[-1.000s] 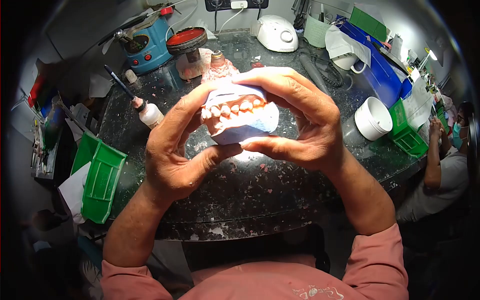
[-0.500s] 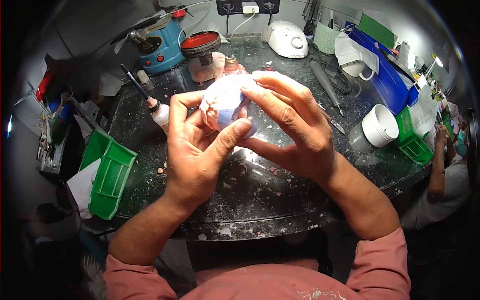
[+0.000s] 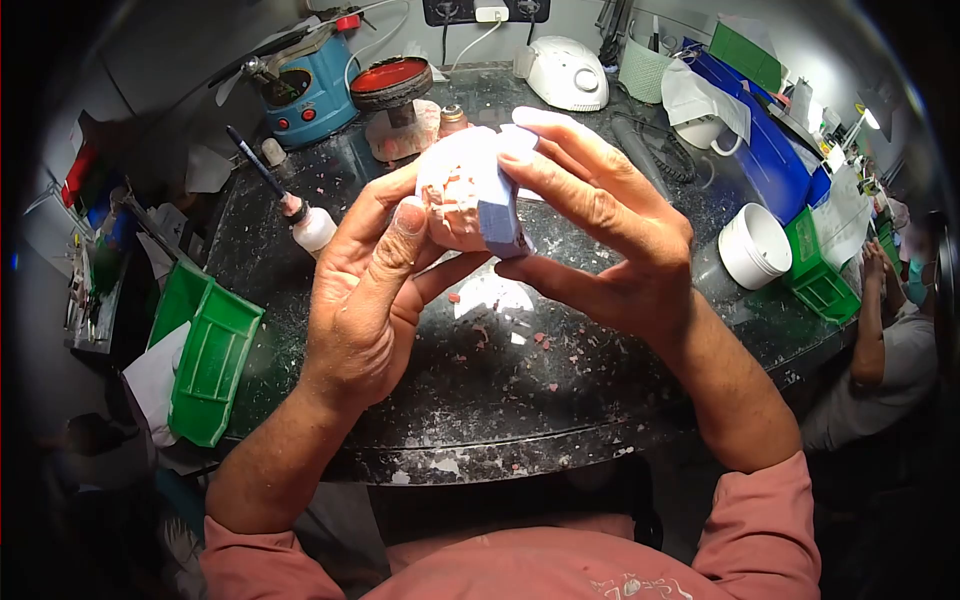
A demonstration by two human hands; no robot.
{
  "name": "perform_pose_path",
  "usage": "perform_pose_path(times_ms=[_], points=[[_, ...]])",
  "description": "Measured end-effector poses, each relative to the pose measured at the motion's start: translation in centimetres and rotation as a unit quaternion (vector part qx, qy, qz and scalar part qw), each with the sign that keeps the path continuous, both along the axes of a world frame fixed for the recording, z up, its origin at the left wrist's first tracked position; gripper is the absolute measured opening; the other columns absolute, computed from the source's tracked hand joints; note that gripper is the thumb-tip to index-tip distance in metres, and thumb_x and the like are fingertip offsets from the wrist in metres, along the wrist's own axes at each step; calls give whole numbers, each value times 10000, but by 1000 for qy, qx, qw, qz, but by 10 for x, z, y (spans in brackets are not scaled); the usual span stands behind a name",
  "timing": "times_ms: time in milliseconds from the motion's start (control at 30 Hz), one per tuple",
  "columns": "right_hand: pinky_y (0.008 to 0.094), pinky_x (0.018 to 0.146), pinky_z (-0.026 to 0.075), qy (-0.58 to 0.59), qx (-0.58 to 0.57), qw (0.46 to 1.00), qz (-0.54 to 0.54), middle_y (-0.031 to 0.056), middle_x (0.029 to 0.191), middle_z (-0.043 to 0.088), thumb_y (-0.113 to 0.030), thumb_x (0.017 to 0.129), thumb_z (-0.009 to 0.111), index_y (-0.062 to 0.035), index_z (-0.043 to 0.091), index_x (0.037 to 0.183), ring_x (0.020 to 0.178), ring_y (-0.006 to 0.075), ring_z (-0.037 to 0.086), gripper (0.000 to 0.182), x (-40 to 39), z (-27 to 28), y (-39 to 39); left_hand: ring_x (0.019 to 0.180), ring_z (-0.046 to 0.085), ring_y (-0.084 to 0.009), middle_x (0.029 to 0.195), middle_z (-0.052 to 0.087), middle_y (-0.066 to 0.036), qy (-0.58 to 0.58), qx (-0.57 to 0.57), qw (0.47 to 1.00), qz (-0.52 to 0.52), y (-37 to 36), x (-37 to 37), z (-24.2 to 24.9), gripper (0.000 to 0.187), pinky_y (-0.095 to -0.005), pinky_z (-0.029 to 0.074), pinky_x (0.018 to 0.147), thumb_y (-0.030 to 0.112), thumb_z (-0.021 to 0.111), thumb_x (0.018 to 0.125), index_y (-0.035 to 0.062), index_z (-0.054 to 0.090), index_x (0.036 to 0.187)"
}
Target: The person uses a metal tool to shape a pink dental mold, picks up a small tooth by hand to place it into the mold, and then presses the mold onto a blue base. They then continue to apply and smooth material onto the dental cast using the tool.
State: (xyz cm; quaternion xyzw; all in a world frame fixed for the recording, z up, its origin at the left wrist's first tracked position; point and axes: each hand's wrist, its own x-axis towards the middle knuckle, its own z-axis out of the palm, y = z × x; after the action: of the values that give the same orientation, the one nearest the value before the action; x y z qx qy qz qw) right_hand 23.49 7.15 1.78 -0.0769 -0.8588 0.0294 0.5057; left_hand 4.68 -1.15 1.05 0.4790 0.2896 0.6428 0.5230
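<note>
The cast (image 3: 455, 200) was up in both hands, above the bench (image 3: 450, 405), its blue base toward the right and its pale, rough side toward the left. The left hand (image 3: 358, 295) held it from the left, fingers curled behind and beneath it, the thumb raised at its near edge; whether that thumb pressed on it I could not tell. The right hand (image 3: 630, 240) held the base, fingers over the top and thumb below, the gap between them filled by the cast. A bottle (image 3: 314, 230) stood left of the hands, and a green bin (image 3: 217, 350) sat nearer the bench's left edge. Beyond the cast were a red dish (image 3: 392, 76), a blue machine (image 3: 312, 105) and a white unit (image 3: 566, 72). A white tub (image 3: 754, 247) stood well to the right, near another person (image 3: 895, 350).
</note>
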Motion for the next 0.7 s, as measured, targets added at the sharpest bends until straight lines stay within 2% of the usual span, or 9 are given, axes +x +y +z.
perform_pose_path(times_ms=[233, 267, 367, 400, 433, 533, 567, 633, 700], points=[[398, 932, 503, -5, -25, 1000, 4, 217, 1215, 564, -121, 617, 850, -68, 637, 1171, 1101, 304, 592, 597, 0, -1, 3, 1147, 559, -235, 1273, 515, -157, -13, -3, 999, -31, 5, -9, -3, 405, -399, 480, 973, 216, 471, 987, 3, 392, 1322], [354, 874, 545, 10, -19, 1000, 3, 161, 1230, 549, -80, 659, 806, -108, 633, 1144, 1061, 287, 613, 515, -2, -2, 2, 1157, 550, -234, 1293, 505, -163, 24, 35, 999, -25, 6, -11, -2, 413, -392, 460, 984, 217, 487, 981, -1, 394, 1318], [406, 880, 553, 52, 76, 994, 51, 209, 1208, 493, -65, 640, 843, -62, 562, 1146, 1136, 343, 555, 579, -5, -14, 9, 1211, 493, -238, 1348, 464, -217, 118, 184, 976, -2, 10, -12, -3, 489, -359, 390, 1020, 162, 576, 932, -11, 363, 1337], [351, 874, 564, 89, 72, 993, 37, 168, 1203, 506, -35, 663, 793, -135, 592, 1153, 1074, 302, 599, 538, -12, -17, 6, 1208, 495, -238, 1335, 470, -222, 120, 193, 974, 1, 10, -10, -1, 503, -352, 395, 1015, 157, 582, 928, -12, 351, 1341], [356, 874, 564, 93, 71, 992, 51, 169, 1206, 497, -28, 664, 790, -118, 586, 1167, 1093, 306, 587, 550, -12, -17, 6, 1205, 496, -238, 1322, 477, -226, 122, 203, 972, 4, 9, -8, 1, 518, -344, 400, 1010, 153, 589, 923, -13, 339, 1345], [358, 887, 558, 52, 62, 997, 4, 167, 1214, 490, -30, 660, 793, -95, 575, 1178, 1112, 301, 565, 566, -5, -6, -3, 1205, 500, -231, 1296, 491, -218, 105, 152, 982, 31, 5, -7, 3, 527, -338, 406, 1009, 165, 585, 926, -29, 325, 1341], [364, 887, 551, 61, 57, 996, 10, 162, 1202, 496, -54, 649, 806, -90, 567, 1193, 1099, 295, 560, 595, -5, -9, 1, 1225, 491, -274, 1338, 437, -244, 107, 140, 983, 60, 7, -7, 3, 607, -392, 395, 1040, 309, 557, 937, -30, 298, 1369], [374, 870, 508, 53, 71, 996, -10, 152, 1154, 515, -147, 612, 854, -62, 541, 1211, 1065, 282, 534, 681, 0, -4, 0, 1220, 498, -285, 1337, 439, -243, 40, 97, 991, 84, 7, -10, 9, 577, -375, 388, 1051, 295, 516, 959, -32, 288, 1377], [364, 855, 476, 155, 17, 987, 36, 155, 1128, 523, -188, 597, 874, -35, 517, 1197, 1056, 282, 527, 715, -8, -15, 4, 1188, 520, -238, 1297, 493, -191, 21, 96, 991, 95, 12, -18, 10, 504, -329, 408, 1021, 271, 484, 979, -31, 344, 1357]])
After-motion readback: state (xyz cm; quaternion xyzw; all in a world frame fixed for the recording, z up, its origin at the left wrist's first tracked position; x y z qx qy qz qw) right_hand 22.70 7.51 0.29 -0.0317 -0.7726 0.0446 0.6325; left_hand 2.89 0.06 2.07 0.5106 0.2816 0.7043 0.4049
